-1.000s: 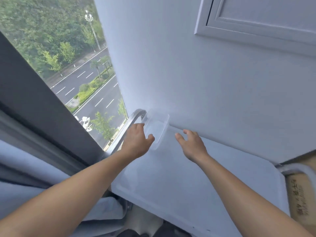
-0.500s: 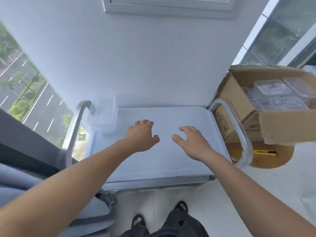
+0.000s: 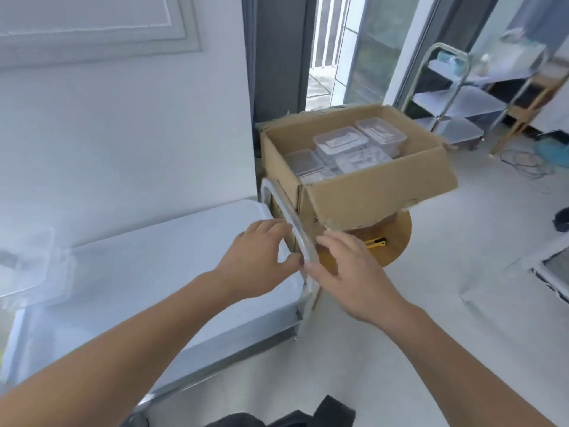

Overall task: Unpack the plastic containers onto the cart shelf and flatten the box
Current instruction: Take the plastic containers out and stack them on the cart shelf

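left hand (image 3: 258, 257), right hand (image 3: 348, 272), fingers relaxed, flanking cart handle (image 3: 284, 204), open box (image 3: 378, 192) beyond

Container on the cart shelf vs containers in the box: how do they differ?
The container on the cart shelf stands alone at the shelf's left end; the containers in the cardboard box sit packed together. The shelf one is blurred, detail unclear; the boxed ones show distinct lids. Both are clear rectangular plastic.

Left grip (image 3: 261, 257), right grip (image 3: 351, 274): loose, empty
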The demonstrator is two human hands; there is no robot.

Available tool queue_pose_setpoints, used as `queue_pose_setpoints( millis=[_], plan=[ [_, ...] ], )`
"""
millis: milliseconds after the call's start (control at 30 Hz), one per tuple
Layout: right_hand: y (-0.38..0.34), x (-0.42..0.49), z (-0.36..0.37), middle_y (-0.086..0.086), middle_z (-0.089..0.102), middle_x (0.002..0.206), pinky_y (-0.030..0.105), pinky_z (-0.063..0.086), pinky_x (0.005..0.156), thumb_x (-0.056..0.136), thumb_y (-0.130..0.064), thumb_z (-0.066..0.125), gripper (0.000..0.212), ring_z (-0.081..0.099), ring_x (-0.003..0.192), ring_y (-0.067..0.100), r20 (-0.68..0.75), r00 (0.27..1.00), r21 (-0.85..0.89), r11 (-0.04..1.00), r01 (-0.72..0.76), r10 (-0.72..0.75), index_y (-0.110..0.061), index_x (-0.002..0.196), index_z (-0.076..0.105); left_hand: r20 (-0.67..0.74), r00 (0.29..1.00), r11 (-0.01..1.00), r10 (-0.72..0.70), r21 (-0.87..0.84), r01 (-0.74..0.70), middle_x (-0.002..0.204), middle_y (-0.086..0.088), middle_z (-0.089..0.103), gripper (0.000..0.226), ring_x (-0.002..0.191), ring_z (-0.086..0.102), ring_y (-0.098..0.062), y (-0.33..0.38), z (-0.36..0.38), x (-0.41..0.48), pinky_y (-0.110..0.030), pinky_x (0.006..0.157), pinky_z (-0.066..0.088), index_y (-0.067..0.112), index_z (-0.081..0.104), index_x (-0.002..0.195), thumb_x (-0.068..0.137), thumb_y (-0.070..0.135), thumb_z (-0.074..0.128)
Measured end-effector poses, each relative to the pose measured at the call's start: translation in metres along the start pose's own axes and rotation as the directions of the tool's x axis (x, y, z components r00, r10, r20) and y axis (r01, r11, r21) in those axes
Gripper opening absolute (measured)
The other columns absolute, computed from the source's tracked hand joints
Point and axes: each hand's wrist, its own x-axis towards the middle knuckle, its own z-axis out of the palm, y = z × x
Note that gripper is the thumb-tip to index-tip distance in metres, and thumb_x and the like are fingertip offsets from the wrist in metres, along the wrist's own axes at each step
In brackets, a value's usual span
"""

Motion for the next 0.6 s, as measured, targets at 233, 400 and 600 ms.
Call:
queue_pose_setpoints(
  millis=[233,400,600],
  plan=[
    [0.057,-0.026,-0.048,-0.009,0.034,0.154,0.035,0.025,0.119,0.092,-0.065,0.035,0.069,0.025,0.143,0.011,-0.025,1.0,0.026,1.0,-0.001,0.001,-0.023,0.147,0.042,-0.046,0.997,0.996,0.068,-0.051,-0.07,0.154,0.006,0.039,0.057,0.143,0.029,-0.014,0.073,0.01,0.02,-0.026,0.114,0.025,0.024,0.042,0.147,0.095,0.045,0.051],
    [0.07,-0.012,-0.061,-0.013,0.032,0.154,0.035,0.025,0.12,0.092,-0.07,0.03,0.071,0.024,0.143,0.007,-0.019,1.0,0.046,0.999,-0.01,0.011,-0.027,0.147,0.04,-0.068,0.996,0.996,0.05,-0.067,-0.055,0.153,0.009,0.039,0.059,0.142,0.029,-0.011,0.072,0.011,0.032,-0.021,0.111,0.022,0.025,0.042,0.147,0.094,0.048,0.051],
    [0.075,0.034,-0.071,-0.015,0.03,0.154,0.024,0.018,0.114,0.089,-0.069,0.03,0.072,0.019,0.142,0.002,-0.009,0.999,-0.012,0.999,0.036,-0.036,-0.029,0.148,0.037,-0.076,0.997,0.991,0.014,-0.129,-0.024,0.154,0.013,0.036,0.069,0.141,0.027,-0.007,0.05,0.005,0.068,-0.023,0.111,0.025,0.027,0.039,0.148,0.085,0.056,0.038]
  ],
)
